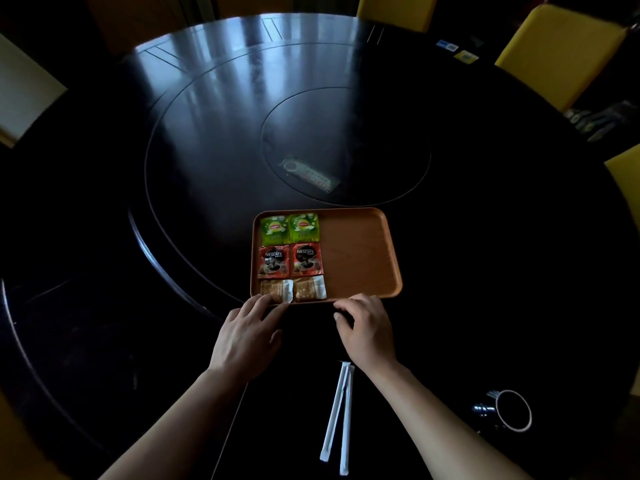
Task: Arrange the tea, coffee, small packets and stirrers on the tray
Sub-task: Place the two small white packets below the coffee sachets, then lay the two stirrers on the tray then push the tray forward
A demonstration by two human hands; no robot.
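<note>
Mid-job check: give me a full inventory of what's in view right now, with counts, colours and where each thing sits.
tray: one, orange-brown wood, on the table's near side; right half bare
tea packets: two, green, side by side in the tray's far-left corner
coffee packets: two, red and black, side by side just below the tea
small packets: two, brown and white, along the tray's near edge, left side
stirrers: two, white-wrapped, on the table near the person, off the tray
mug: one, dark with a pale rim, on the table at lower right
table: one, round, dark and glossy
chairs: yellow, around the far right; count unclear
left hand: fingers at the tray's near-left edge, empty
right hand: at the tray's near edge, empty
</note>
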